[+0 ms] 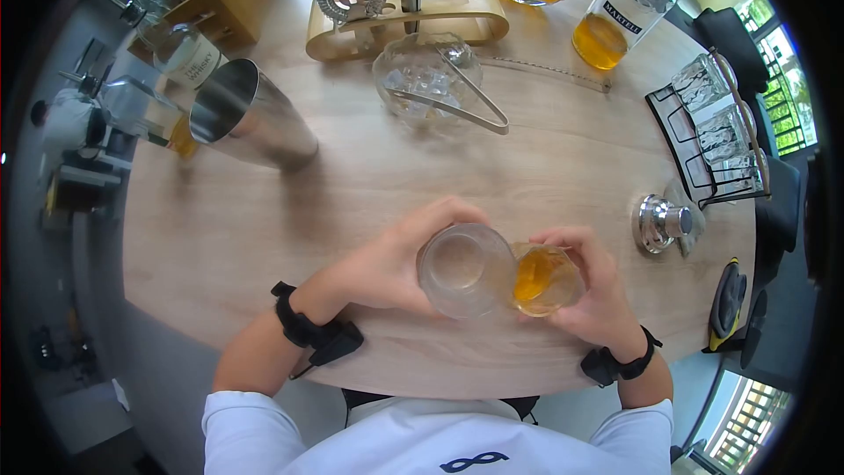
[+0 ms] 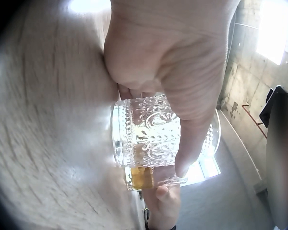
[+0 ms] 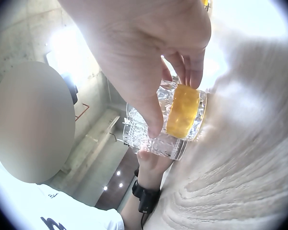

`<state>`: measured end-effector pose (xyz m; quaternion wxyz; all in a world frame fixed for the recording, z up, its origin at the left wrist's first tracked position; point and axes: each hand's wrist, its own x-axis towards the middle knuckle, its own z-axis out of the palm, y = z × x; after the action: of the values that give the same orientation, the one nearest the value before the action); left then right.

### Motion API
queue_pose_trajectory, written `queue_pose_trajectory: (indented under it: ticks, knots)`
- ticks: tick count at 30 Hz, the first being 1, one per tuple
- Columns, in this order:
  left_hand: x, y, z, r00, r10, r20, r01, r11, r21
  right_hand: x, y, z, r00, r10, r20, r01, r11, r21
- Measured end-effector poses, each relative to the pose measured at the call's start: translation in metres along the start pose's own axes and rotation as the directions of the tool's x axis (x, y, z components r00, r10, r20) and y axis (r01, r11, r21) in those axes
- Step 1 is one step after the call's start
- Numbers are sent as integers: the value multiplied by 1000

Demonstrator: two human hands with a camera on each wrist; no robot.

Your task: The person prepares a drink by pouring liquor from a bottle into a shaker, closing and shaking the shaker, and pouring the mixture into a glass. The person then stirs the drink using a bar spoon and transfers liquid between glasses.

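My left hand [image 1: 400,255] grips a clear glass [image 1: 466,271], its fingers and thumb wrapped round the sides. Raised patterns cover that glass's wall in the left wrist view. Right beside it, my right hand [image 1: 598,286] holds a smaller glass [image 1: 547,280] with amber liquid [image 3: 183,112] in its lower part. The two glasses stand side by side, their rims close together in the head view. Both bases are right at the wooden table top [image 1: 352,185]. In the right wrist view, thumb and fingers span the smaller glass from opposite sides.
A metal shaker cup [image 1: 255,119] stands at left near a whisky bottle [image 1: 189,57]. Ahead are an ice bowl [image 1: 422,88] with tongs [image 1: 457,110] and a wooden stand [image 1: 330,42]. Rightward are a Martell bottle [image 1: 620,13], a rack of glasses [image 1: 716,136] and a shaker top [image 1: 659,222].
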<state>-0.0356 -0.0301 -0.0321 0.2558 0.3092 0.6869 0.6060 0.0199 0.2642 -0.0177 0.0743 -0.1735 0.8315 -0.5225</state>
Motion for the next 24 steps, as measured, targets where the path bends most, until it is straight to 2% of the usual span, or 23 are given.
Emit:
queue_pose_trajectory:
  ticks: [3, 7, 12, 16, 18, 24]
  knots:
    - [0, -1, 0, 1000, 7, 9, -7, 1000, 25, -2, 0, -3, 1000, 20, 14, -20, 1000, 9]
    - [-1, -3, 0, 999, 40, 9, -40, 999, 6, -1, -4, -8, 998, -21, 52, 19, 999, 36]
    - [-2, -4, -7, 999, -15, 44, 21, 991, -129, 0, -2, -6, 999, -38, 38, 35, 998, 57]
    - [1, -2, -10, 998, 8, 69, 6, 981, -192, 0, -4, -7, 998, -43, 42, 41, 999, 35]
    - [0, -9, -11, 990, 117, 76, -110, 990, -88, 2, -3, -7, 998, -52, 47, 51, 998, 38]
    - [-2, -8, -8, 995, 10, 102, 10, 981, -193, 2, 0, -5, 997, -39, 62, 34, 995, 90]
